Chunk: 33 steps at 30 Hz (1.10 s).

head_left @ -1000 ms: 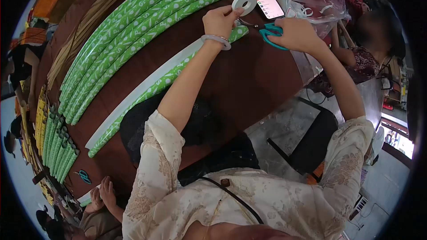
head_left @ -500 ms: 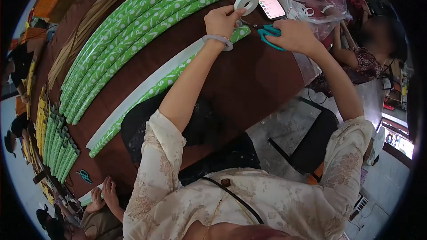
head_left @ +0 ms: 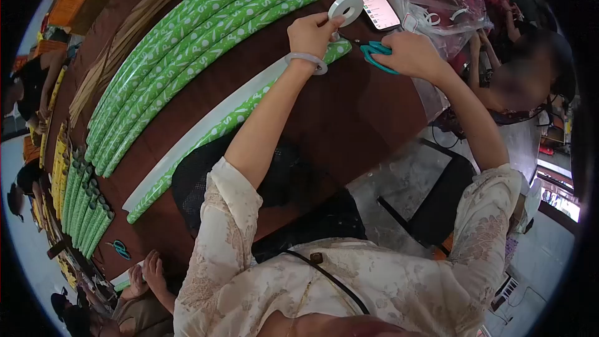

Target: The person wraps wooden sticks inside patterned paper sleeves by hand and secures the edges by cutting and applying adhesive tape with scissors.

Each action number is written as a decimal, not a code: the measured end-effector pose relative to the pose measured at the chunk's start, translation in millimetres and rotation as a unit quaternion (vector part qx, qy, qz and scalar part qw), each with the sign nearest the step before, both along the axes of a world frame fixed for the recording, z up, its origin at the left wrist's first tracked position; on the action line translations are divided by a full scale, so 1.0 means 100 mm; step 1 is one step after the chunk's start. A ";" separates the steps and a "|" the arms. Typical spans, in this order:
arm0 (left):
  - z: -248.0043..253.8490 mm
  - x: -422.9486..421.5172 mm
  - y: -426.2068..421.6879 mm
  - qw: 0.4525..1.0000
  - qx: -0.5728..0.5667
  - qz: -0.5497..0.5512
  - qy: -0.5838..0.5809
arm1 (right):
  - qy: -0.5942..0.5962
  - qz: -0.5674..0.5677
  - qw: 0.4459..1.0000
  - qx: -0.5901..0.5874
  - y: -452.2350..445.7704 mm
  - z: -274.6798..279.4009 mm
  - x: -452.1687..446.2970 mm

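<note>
My left hand pinches a roll of white tape between thumb and fingers, over the far end of a partly rolled sheet of green printed wrapping paper. The sheet lies lengthwise across the brown-covered table, its plain white side showing along one edge. In my right hand is a pair of scissors with teal handles, my fingers closed on the loops. The blades point left toward the tape and the paper's end. Whether they touch the tape is too small to tell.
Several finished green rolls lie beyond the sheet, next to thin brown sticks. A lit phone and a clear plastic bag lie at the far right. More green tubes and another pair of scissors are at the left. Other people sit around.
The scissors' handles have come closer together in my right hand, which has dropped slightly. My left hand keeps the tape roll in nearly the same place.
</note>
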<state>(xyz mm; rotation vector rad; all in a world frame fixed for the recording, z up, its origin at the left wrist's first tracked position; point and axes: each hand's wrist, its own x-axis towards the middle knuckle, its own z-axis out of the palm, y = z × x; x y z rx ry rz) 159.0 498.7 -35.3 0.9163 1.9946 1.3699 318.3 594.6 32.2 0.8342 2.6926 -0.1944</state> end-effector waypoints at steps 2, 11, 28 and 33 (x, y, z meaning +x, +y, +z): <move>0.03 0.00 -0.01 1.000 -0.012 -0.001 -0.017 | 0.005 0.000 1.000 -0.003 0.00 -0.02 0.01; -0.05 -0.03 0.05 0.984 0.118 0.066 -0.111 | 0.028 -0.091 0.995 -0.019 -0.05 -0.08 0.19; -0.22 0.46 0.01 0.766 0.131 -0.375 0.505 | 0.099 -0.278 0.954 0.046 -0.20 -0.44 1.32; 0.22 0.44 -0.27 0.776 0.068 -0.389 0.492 | 0.072 -0.258 0.958 0.107 -0.19 -0.62 1.23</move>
